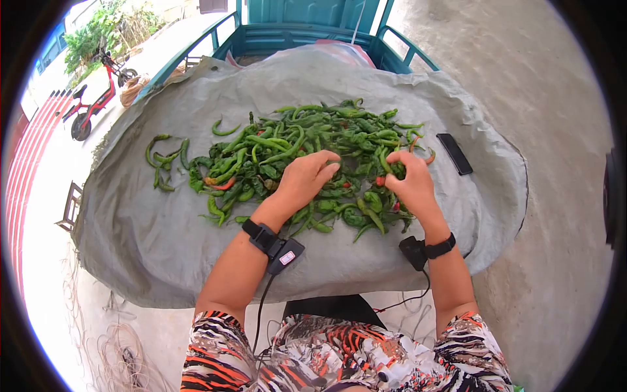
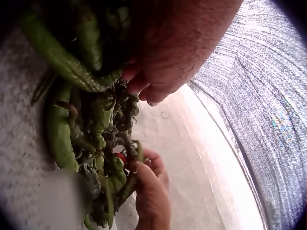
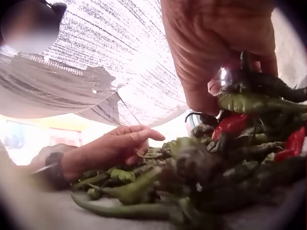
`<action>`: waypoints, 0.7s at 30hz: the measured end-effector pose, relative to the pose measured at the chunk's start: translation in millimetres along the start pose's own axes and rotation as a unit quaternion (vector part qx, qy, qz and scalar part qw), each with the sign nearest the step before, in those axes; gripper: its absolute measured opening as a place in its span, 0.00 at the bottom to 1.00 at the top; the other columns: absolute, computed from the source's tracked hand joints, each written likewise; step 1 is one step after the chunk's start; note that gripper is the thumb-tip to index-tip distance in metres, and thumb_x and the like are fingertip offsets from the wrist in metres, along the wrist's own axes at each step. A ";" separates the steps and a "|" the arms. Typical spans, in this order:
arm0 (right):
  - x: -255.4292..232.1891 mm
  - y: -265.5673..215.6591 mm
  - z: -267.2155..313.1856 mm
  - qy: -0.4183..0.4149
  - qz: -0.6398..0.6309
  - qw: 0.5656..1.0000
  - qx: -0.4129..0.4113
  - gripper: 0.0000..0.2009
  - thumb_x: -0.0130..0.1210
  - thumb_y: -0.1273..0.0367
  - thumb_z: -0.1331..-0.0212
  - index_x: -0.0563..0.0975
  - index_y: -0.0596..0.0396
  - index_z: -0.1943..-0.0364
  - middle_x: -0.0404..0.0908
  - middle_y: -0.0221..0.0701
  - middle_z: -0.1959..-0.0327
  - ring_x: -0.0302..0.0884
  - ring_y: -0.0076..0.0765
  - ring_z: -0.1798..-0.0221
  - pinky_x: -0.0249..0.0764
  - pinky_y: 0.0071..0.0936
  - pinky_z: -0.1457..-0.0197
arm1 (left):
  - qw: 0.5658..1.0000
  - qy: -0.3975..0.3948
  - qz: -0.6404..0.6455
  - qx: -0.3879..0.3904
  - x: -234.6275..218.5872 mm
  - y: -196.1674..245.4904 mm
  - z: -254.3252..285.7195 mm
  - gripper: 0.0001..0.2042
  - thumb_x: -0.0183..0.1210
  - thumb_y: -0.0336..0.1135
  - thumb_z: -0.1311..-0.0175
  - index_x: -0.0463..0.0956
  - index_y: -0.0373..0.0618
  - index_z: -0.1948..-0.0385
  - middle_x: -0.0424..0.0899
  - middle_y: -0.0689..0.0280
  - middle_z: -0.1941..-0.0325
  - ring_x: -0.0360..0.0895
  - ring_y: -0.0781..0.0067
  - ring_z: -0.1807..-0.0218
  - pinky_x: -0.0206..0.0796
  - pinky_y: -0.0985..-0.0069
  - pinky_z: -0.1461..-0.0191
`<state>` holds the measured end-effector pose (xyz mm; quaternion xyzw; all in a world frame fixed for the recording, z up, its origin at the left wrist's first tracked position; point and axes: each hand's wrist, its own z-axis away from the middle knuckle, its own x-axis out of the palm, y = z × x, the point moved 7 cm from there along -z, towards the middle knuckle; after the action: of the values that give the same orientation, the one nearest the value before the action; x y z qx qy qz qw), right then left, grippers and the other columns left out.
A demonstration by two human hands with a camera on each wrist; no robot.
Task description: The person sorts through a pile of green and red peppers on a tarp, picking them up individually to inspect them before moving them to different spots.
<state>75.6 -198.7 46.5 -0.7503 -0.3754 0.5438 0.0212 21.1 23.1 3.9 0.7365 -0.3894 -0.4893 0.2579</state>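
A heap of green chili peppers [image 1: 281,144] lies on a grey woven cloth, with some red ones mixed in. My left hand [image 1: 307,176] is over the middle of the heap, thumb and index finger slightly apart and nothing visible between them. In the right wrist view this left hand [image 3: 120,143] reaches low across the peppers, its fingers loosely bent. At the heap's right side my right hand [image 1: 411,183] pinches a green chili pepper [image 1: 384,161] between thumb and fingers. Red chili peppers [image 3: 230,125] lie just under the right hand in the right wrist view.
The grey cloth [image 1: 157,242] covers a raised surface at the teal cart [image 1: 307,36]. A black phone [image 1: 454,154] lies right of the heap. Several loose peppers [image 1: 163,160] lie to the left. Cables hang from both wrist cameras. A red scooter [image 1: 98,98] stands at the far left.
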 end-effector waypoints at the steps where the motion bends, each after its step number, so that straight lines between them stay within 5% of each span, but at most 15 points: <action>1: -3.4 -3.9 -2.6 0.001 -0.048 0.999 0.001 0.15 0.62 0.68 0.54 0.78 0.48 0.58 0.81 0.28 0.58 0.72 0.43 0.53 0.72 0.38 0.50 | 1.000 0.004 0.007 0.002 -0.3 -0.2 -0.1 0.13 0.58 0.39 0.30 0.78 0.43 0.50 0.76 0.64 0.75 0.73 0.73 0.71 0.66 0.73 0.65; 7: -4.6 -36.4 -22.3 0.008 -0.256 0.966 -0.044 0.14 0.58 0.74 0.50 0.78 0.57 0.57 0.82 0.32 0.57 0.76 0.33 0.51 0.69 0.28 0.44 | 0.991 0.050 0.121 0.008 -8.4 6.5 1.1 0.22 0.60 0.40 0.31 0.70 0.40 0.40 0.77 0.69 0.68 0.72 0.81 0.70 0.67 0.78 0.65; 10: 13.1 -46.0 -33.2 -0.045 -0.329 0.943 -0.002 0.14 0.57 0.75 0.49 0.79 0.59 0.56 0.82 0.31 0.57 0.76 0.28 0.50 0.69 0.25 0.44 | 0.974 0.036 0.220 -0.036 -5.1 -2.8 0.1 0.27 0.62 0.41 0.32 0.65 0.38 0.36 0.77 0.68 0.64 0.72 0.82 0.69 0.68 0.80 0.65; 13: 26.0 -57.6 -45.9 -0.056 -0.275 0.958 -0.059 0.13 0.57 0.76 0.45 0.79 0.59 0.54 0.82 0.27 0.56 0.76 0.22 0.53 0.70 0.23 0.45 | 0.964 0.037 0.258 -0.050 -2.9 -9.6 -1.0 0.29 0.61 0.41 0.31 0.61 0.37 0.34 0.77 0.66 0.62 0.73 0.82 0.68 0.69 0.81 0.66; 21: 49.9 -74.4 -42.7 -0.042 -0.351 0.930 -0.097 0.12 0.61 0.73 0.45 0.80 0.57 0.55 0.83 0.30 0.58 0.78 0.25 0.54 0.73 0.25 0.47 | 0.972 0.031 0.230 -0.042 -6.8 -9.5 -2.3 0.29 0.60 0.38 0.31 0.59 0.42 0.31 0.76 0.70 0.64 0.71 0.84 0.68 0.67 0.82 0.66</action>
<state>77.2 -100.0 56.7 -0.5457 -0.6663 0.4934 0.1216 24.8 34.1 1.1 0.6305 -0.5195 -0.4098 0.4057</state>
